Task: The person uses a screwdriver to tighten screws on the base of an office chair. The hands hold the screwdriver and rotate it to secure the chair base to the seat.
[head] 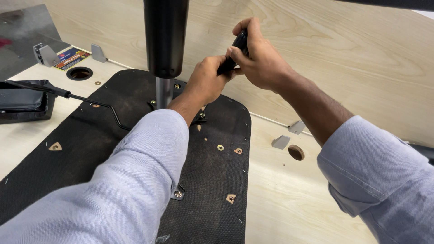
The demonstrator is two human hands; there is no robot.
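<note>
Two hands: both are working together above an upturned chair seat point(135, 149), behind its black gas-lift column point(165, 36).
Left hand point(205, 83): fingers are curling shut around the lower end of a slim black handle point(236, 50), knuckles facing the camera.
Right hand point(255, 58): fingers are wrapping the handle's upper end, thumb pressing along its side.
Handle: it is standing tilted between the two hands, touching both, just right of the column and above the seat's mounting plate; its tip is hidden behind the left hand.
Step in hand: judging by the grip, the person is fitting or adjusting a lever or tool at the seat mechanism; which one is unclear.
Next move: it is likely calling for steady downward alignment onto the fixing beneath, which is out of sight.
Seat underside: dark fabric is lying flat on the pale wood counter point(289, 199), with a bent black rod point(97, 105) running off to the left.
Nearby: a small washer point(220, 147) is resting on the fabric, well apart from both hands.
</note>
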